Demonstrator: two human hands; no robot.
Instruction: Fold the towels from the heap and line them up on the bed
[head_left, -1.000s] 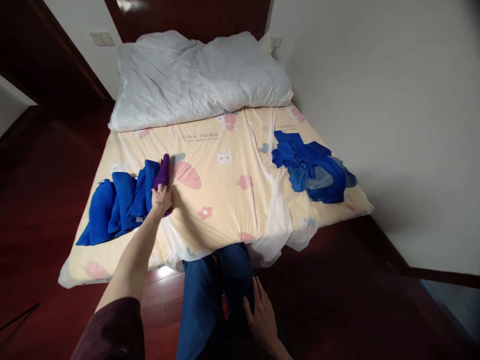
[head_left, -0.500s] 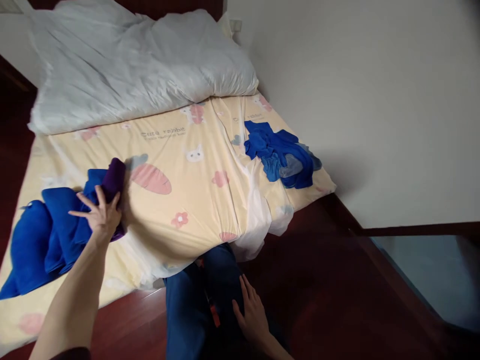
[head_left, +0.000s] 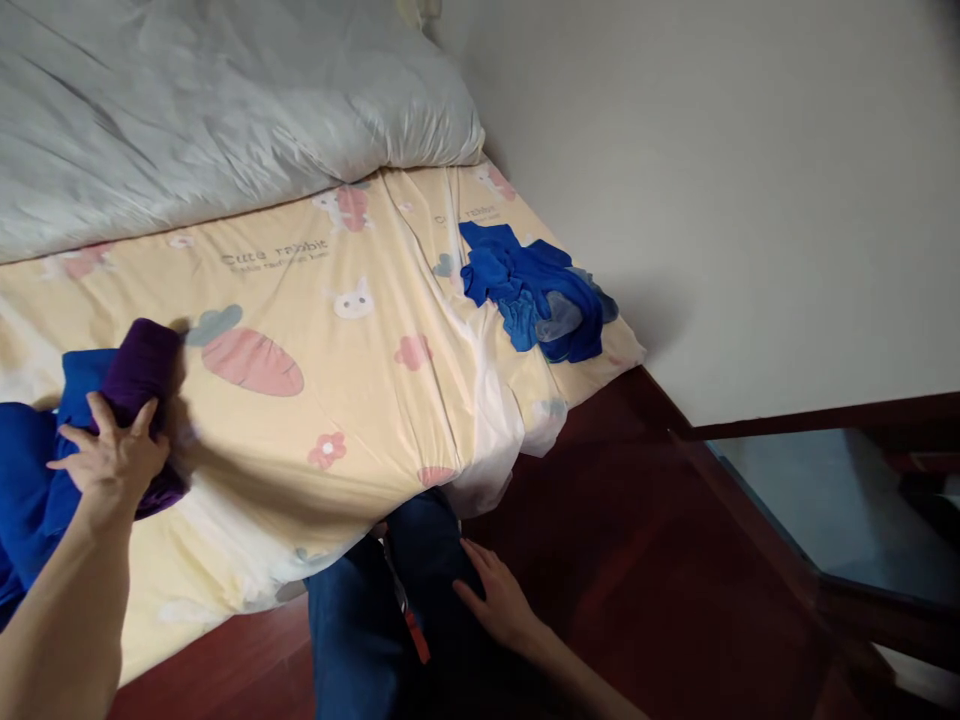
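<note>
My left hand (head_left: 116, 450) lies with its fingers spread on a rolled or folded purple cloth (head_left: 146, 365). Beside and partly under that hand are folded blue cloths (head_left: 22, 480), cut off by the left edge of the view. My right hand (head_left: 496, 598) rests on my leg in dark blue trousers (head_left: 424, 545), fingers stretched out and holding nothing. Farther right on the bed, a crumpled heap of blue cloths (head_left: 517, 270) with some grey-blue pieces lies near the corner.
A yellow sheet (head_left: 360, 370) with rabbit and carrot prints covers the bed. Across its far side lies a thick pale grey quilt (head_left: 247, 110). A white wall (head_left: 712, 200) stands at the right, above a dark red floor (head_left: 637, 560).
The view has turned right and come closer, so the bed and cloths sit farther left in it. My left hand stays on the purple cloth, and my right hand stays on my leg.
</note>
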